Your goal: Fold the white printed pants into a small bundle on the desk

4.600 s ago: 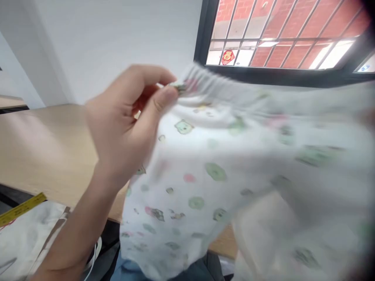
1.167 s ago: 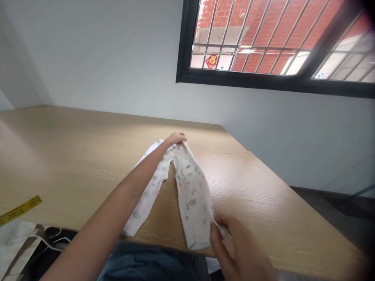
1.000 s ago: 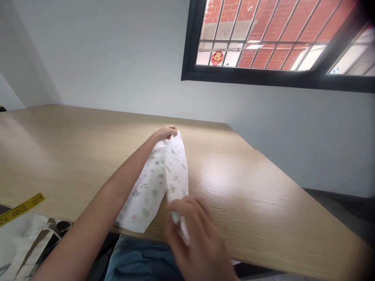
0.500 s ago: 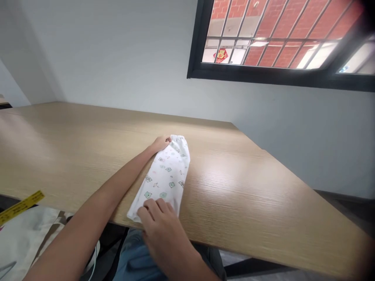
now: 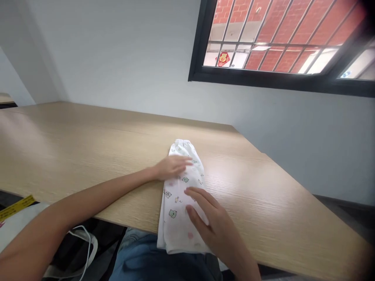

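A pair of white pants, folded lengthwise and printed with small green bears and pink spots, lies on the wooden table. Its gathered elastic waist points away from me, and the lower end hangs past the table's front edge above my lap. My left hand lies across the upper part of the pants, fingers stretched and a little blurred. Over the right side, lower down, is my right hand with thumb and fingers apart. It covers part of the right edge, and whether its fingertips press the cloth I cannot tell.
A dark-framed window with bars is set in the wall beyond the table. At lower left, below the table edge, are a white bag, a yellow printed strip and a looped pale cord.
The pants have shifted right and toward me, and the lower end now overhangs the edge. My left hand has left the waist end and spread flat. My right hand has opened and moved right.
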`<state>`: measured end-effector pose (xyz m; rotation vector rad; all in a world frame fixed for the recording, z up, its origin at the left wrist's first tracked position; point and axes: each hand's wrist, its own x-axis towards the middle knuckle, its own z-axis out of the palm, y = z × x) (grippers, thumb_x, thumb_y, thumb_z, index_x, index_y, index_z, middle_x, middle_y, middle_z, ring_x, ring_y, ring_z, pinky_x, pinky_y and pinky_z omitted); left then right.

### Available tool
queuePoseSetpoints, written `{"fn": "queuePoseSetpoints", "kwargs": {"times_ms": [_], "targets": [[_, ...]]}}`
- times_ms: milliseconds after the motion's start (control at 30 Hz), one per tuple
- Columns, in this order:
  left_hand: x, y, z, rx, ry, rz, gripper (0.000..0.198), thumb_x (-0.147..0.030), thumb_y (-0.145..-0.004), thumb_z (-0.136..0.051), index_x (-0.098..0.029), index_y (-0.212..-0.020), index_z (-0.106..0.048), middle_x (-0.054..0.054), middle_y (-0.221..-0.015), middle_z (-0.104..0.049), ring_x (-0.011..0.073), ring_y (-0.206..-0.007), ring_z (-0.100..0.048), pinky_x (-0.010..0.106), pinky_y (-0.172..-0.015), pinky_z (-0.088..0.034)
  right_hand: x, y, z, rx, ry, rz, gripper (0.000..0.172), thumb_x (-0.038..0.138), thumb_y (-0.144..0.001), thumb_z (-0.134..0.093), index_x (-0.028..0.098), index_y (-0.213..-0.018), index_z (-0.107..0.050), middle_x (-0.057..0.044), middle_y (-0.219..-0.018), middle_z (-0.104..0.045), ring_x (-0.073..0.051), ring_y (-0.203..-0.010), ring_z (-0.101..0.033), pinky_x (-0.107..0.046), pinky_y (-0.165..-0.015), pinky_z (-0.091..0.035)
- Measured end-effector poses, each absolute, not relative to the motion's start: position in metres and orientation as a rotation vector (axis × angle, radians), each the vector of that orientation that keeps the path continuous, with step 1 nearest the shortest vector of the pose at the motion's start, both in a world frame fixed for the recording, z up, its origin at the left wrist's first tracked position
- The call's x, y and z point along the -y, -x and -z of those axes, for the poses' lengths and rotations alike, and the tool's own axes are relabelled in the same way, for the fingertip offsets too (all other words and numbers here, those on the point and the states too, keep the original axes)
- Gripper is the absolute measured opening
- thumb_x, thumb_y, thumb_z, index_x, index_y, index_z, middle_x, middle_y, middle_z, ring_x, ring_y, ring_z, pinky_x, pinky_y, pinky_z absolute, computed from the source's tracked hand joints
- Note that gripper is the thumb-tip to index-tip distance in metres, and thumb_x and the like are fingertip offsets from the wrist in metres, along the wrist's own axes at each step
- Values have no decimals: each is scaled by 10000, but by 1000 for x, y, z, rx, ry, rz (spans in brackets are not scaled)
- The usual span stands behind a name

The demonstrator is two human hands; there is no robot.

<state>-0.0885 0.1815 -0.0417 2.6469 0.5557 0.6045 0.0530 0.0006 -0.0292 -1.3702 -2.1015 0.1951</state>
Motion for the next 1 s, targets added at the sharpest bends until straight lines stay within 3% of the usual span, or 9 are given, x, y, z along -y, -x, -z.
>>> {"fn": "queuePoseSetpoints", "kwargs": {"times_ms": [167,267,367,467,567,700,800,833,1000], "targets": [[-159,83,38,-201,-2654,-177,391,-304,-954,-237,-324,-1314,-389,-86,-1395,-342,122,-1308,-257,295,-1090,-118,-6,-47,39,2415,1518,-111,551,411,-895,-398,80,-1334,-366,-149,-1384,-333,-294,-1288,-259,-499,-1018,-317],[-199,71,39,-391,-2664,-177,384,-328,-933,-303,-340,-1308,-386,-78,-1410,-310,156,-1329,-208,368,-1094,-36,11,-47,51,2536,1366,24,614,437,-883,-409,63,-1360,-310,-130,-1395,-296,-268,-1286,-266,-453,-1016,-342],[-245,57,41,-562,-2645,-293,400,-308,-916,-318,-299,-1308,-398,-33,-1414,-313,173,-1323,-224,365,-1086,-89,28,-54,63,2589,1147,249,637,466,-851,-468,51,-1324,-369,-115,-1364,-350,-245,-1257,-333,-383,-985,-400],[-262,51,43,-665,-2634,-428,374,-280,-898,-334,-260,-1238,-486,-8,-1355,-421,157,-1262,-343,287,-1045,-219,37,-65,71,2557,1034,410,602,492,-850,-478,98,-1300,-414,-68,-1322,-426,-205,-1229,-385,-315,-961,-428],[-238,59,42,-741,-2656,-580,342,-286,-896,-320,-205,-1091,-588,46,-1167,-585,194,-1120,-486,310,-972,-317,38,-73,74,2577,976,489,514,427,-873,-469,114,-1280,-441,-50,-1293,-467,-190,-1206,-418,-296,-945,-440],[-150,89,34,-710,-2736,-661,388,-301,-911,-257,-171,-923,-622,79,-934,-648,204,-911,-570,336,-845,-398,36,-79,76,2510,1078,480,452,191,-809,-469,126,-1257,-466,-88,-1273,-496,-251,-1197,-428,-469,-978,-380],[-72,112,32,-434,-2909,-591,299,-371,-889,-365,-213,-1015,-585,52,-1018,-626,181,-875,-566,314,-797,-426,34,-80,75,2344,1192,419,502,96,-719,-457,128,-1218,-495,-120,-1214,-545,-297,-1179,-436,-530,-945,-382],[-51,118,34,-342,-3001,-590,379,-464,-846,-433,-191,-1081,-553,73,-1029,-618,199,-850,-562,330,-761,-442,33,-79,73,2306,1193,370,471,80,-711,-453,131,-1173,-524,-118,-1171,-570,-283,-1156,-457,-492,-935,-408],[-16,128,48,-518,-3328,-880,329,-126,-838,-422,-171,-1156,-491,74,-969,-634,217,-782,-576,349,-652,-459,31,-73,52,2197,1103,108,196,81,-792,-438,176,-891,-578,-54,-907,-631,-192,-930,-563,-320,-821,-495]]}}
